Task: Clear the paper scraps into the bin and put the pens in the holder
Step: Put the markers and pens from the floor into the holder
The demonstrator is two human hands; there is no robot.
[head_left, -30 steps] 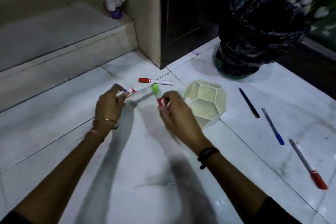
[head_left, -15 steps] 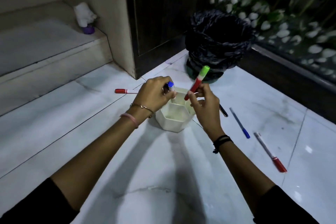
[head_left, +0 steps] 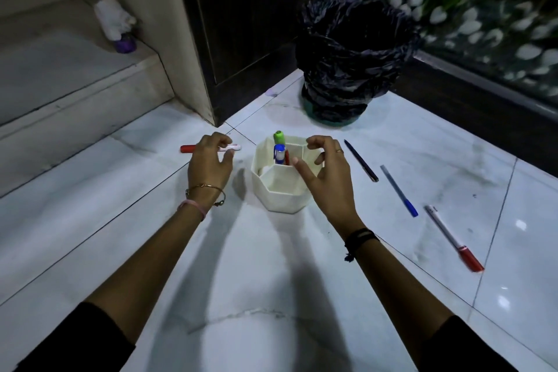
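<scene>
Left hand (head_left: pixel 208 163) nearest, fingers spread, empty, directly over red-capped marker (head_left: pixel 193 148) (long axis left-right); right hand (head_left: pixel 324 170) open, empty beside holder (head_left: pixel 280 190).

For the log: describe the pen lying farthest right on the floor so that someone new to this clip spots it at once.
Start at the white hexagonal holder in the middle of the marble floor and look right, past the dark pen and the blue-capped pen. The last one, nearest the camera, is it: the only one there with a red cap.
</scene>
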